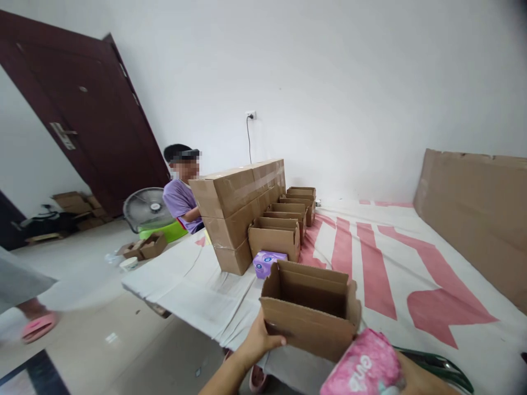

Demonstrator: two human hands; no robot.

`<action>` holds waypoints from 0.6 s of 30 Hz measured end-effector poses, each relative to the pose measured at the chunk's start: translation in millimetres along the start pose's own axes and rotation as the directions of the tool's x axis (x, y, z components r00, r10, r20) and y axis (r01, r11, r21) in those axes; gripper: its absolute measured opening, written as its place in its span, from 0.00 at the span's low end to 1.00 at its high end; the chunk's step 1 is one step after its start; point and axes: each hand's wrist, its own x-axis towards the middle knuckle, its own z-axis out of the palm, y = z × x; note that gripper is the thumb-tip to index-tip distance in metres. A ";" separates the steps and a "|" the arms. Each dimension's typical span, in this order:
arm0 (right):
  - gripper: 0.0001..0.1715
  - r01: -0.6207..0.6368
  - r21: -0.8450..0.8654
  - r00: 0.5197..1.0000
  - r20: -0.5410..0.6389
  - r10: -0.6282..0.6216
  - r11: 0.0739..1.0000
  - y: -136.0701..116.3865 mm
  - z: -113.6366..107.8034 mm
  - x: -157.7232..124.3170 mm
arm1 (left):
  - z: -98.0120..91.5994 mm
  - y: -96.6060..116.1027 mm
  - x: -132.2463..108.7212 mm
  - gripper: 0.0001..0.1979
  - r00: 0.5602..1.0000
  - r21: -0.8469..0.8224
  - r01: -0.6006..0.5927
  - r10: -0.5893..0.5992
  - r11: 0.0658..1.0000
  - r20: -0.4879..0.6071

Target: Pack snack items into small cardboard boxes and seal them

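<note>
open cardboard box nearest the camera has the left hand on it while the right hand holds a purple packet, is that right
Not quite: the packet in the right hand is pink, as the head view shows. The left hand is on the open cardboard box.

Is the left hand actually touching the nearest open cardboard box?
Touching. The head view shows it: the left hand is at the left end of the open box, its thumb lying against the near side.
</note>
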 end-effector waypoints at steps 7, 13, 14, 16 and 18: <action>0.51 0.016 0.112 0.973 0.228 -0.041 0.994 -22.7 55.5 67.0 | -51.7 -3.8 -12.6 0.39 0.941 0.037 0.107 -0.089 0.994 -0.328; 0.48 0.079 0.269 0.967 0.211 -0.139 0.960 -6.3 91.9 120.4 | -86.6 -8.3 -1.9 0.36 0.898 -0.104 0.084 -0.120 0.991 -0.423; 0.48 0.103 0.278 0.971 0.182 -0.157 0.955 -1.3 96.4 127.2 | -88.9 -8.5 3.0 0.37 0.899 -0.119 0.082 -0.125 0.989 -0.420; 0.47 0.152 0.296 0.974 0.118 -0.194 0.943 8.5 103.5 136.8 | -91.6 -8.8 13.1 0.39 0.898 -0.124 0.067 -0.114 0.990 -0.425; 0.47 0.194 0.319 0.970 0.078 -0.230 0.928 17.2 108.0 140.8 | -91.9 -10.2 21.4 0.42 0.892 -0.106 0.025 -0.070 0.994 -0.447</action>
